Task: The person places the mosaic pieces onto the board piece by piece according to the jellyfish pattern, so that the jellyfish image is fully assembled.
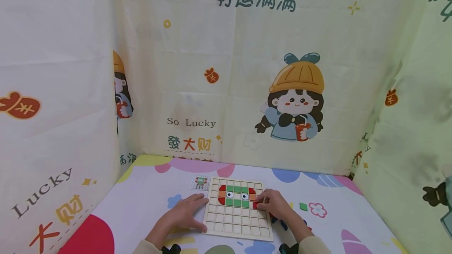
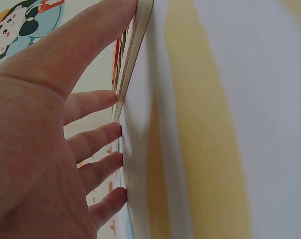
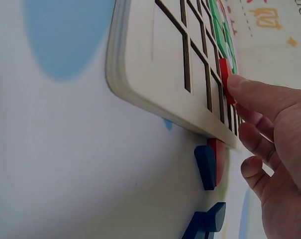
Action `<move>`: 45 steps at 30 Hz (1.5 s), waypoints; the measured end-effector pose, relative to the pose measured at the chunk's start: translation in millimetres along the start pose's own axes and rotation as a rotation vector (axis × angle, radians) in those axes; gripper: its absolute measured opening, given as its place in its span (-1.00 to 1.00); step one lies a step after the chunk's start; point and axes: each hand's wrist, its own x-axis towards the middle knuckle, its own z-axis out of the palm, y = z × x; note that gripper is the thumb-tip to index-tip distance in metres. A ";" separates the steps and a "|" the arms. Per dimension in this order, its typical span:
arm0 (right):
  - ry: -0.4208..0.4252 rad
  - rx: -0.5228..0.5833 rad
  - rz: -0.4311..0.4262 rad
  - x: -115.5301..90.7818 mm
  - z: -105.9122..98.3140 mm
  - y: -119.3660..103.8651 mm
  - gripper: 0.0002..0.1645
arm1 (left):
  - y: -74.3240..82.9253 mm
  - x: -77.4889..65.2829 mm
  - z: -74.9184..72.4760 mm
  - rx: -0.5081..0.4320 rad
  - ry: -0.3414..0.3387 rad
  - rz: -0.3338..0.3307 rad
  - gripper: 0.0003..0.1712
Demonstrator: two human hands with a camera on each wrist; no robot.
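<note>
One green tile (image 1: 303, 206), picture card (image 1: 200, 182) beside board (image 1: 233, 219)

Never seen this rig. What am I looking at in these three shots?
No machine here: just one person's left hand and right hand, both bare. The wide picture comes from a camera worn on the head; the two close-ups come from one on each wrist. On the patterned table lies a gridded board, partly filled with coloured tiles. A small picture card lies beside it, and a loose green piece to its right. The left hand touches the board's left edge; the right holds a red piece at the grid.
</note>
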 end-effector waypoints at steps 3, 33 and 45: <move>-0.010 -0.006 -0.021 1.3 0.3 -0.6 -0.91 | -0.5 0.8 0.4 -0.002 -0.001 0.006 0.07; 0.066 -0.033 0.078 -6.0 -7.0 4.0 -0.81 | -0.7 1.1 0.3 0.012 0.005 0.012 0.09; 0.078 -0.054 0.149 -23.3 -21.1 20.1 -0.82 | -0.2 -1.7 -0.1 0.009 0.004 0.019 0.08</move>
